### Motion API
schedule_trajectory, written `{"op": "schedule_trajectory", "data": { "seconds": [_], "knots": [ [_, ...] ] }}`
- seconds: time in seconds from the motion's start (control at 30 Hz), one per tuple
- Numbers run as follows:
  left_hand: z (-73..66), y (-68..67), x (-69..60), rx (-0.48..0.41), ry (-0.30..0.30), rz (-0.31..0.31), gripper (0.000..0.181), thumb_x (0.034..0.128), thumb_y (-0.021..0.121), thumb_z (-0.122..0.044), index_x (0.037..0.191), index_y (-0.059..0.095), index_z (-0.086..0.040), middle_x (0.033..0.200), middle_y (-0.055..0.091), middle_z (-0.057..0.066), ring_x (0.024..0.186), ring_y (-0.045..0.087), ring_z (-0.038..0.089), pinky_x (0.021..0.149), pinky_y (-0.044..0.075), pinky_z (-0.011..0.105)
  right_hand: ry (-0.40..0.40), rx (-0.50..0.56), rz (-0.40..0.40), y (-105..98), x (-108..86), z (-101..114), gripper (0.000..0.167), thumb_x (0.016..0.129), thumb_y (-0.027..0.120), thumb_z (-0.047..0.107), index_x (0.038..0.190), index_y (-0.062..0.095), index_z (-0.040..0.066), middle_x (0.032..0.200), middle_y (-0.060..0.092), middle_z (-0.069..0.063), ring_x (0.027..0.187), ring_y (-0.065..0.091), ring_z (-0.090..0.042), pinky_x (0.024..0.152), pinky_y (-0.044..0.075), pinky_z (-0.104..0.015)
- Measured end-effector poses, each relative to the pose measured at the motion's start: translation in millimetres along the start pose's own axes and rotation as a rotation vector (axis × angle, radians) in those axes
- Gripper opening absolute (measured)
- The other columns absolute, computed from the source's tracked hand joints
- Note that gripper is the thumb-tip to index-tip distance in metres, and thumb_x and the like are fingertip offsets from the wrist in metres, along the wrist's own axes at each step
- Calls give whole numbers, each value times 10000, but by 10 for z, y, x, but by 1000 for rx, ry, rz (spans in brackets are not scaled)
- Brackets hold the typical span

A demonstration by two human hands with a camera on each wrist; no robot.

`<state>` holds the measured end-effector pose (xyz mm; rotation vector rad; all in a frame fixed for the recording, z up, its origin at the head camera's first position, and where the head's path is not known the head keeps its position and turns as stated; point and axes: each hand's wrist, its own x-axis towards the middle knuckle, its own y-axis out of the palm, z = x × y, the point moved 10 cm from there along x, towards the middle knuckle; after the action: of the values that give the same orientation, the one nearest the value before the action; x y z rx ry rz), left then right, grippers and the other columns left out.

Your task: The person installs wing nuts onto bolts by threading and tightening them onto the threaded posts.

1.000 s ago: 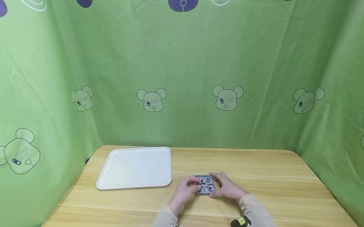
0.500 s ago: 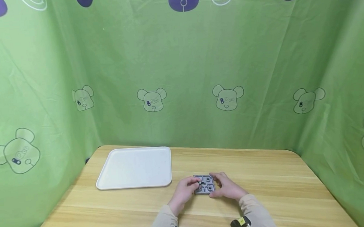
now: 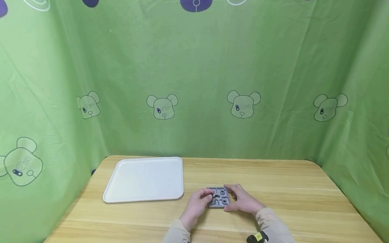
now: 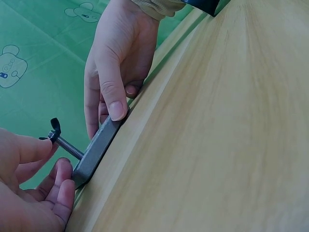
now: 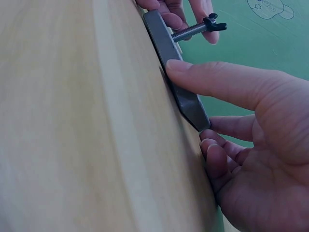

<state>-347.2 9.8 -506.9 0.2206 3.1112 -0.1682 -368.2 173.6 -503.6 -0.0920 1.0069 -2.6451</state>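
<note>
A square grey plate (image 3: 223,204) with ring-shaped recesses lies flat on the table. Out of its upper face stands a threaded bolt (image 4: 71,148) with a black wing nut (image 4: 55,127) at the top end. My left hand (image 3: 195,204) is at the plate's left side, its thumb and fingertips pinching the wing nut; in the left wrist view the thumb touches one wing. On the opposite side my right hand (image 3: 243,200) grips the plate by its edge. In the right wrist view the right thumb presses along the plate's side wall (image 5: 166,48), fingers at the far corner.
A white tray (image 3: 144,180) lies on the left of the wooden table (image 3: 284,190). Green printed curtains (image 3: 195,70) enclose the back and both sides. A dark camera (image 3: 253,241) is strapped to the right wrist.
My left thumb and fingertips have shifted slightly at the wing nut, which shows a different turn. The plate and my right hand have stayed in place.
</note>
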Motion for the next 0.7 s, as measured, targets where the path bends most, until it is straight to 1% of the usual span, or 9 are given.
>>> {"op": "schedule_trajectory", "data": {
  "seconds": [0.13,0.33,0.5,0.7],
  "knots": [
    [3,-17,-2,-27,-10,-27,220,894,620,-95,1099,615,-17,1034,651,86,900,593,146,789,521,276,0,3,0,1,0,-8,940,638,866,224,1438,416,21,1231,502,-141,1140,507,-276,1034,412,-548],
    [1,-43,-9,-36,-9,-64,149,871,650,-84,976,569,-16,969,621,77,861,563,145,749,487,260,3,5,-1,5,6,-13,951,633,870,236,1440,414,24,1232,501,-139,1134,511,-269,1034,416,-541],
    [-3,-37,-12,-25,-4,-61,140,874,654,-95,971,594,-13,966,622,75,862,559,144,748,490,264,5,4,1,5,3,-14,946,638,867,235,1440,412,23,1237,500,-141,1139,510,-272,1034,415,-545],
    [-5,-24,-6,-4,-4,-44,144,880,639,-86,1004,635,-13,1018,649,86,884,571,139,764,501,260,3,-10,0,4,4,-7,952,639,866,244,1443,408,22,1241,505,-138,1143,508,-273,1034,414,-546]
  ]
}}
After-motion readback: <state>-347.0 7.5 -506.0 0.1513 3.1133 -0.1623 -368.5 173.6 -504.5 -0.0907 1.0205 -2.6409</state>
